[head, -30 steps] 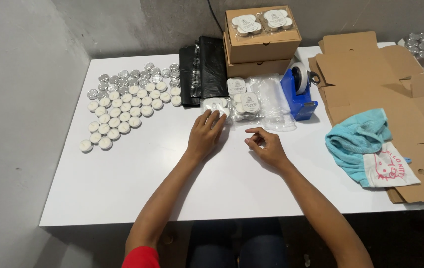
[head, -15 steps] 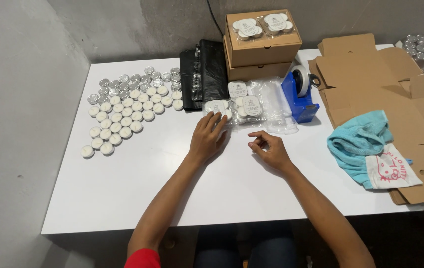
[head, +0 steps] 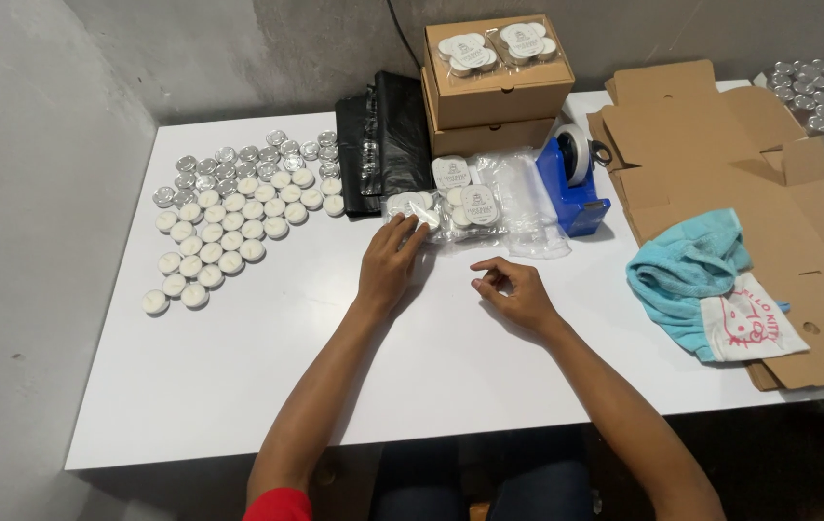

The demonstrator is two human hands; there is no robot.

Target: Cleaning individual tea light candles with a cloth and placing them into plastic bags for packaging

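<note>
White table (head: 238, 367), grey wall behind. Left hand (head: 388, 265) flat, fingers spread on bagged tealights (head: 412, 207) at centre, steadying pack. Right hand (head: 518, 292) loosely curled, empty, resting beside. Loose tealights (head: 238, 207) upper left, sorted in rows; tape dispenser (head: 574, 183) within reach.

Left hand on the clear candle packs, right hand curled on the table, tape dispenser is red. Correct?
Not quite: the tape dispenser is blue, as the head view shows. The left hand does touch the clear candle packs, and the right hand rests curled on the table.
</note>
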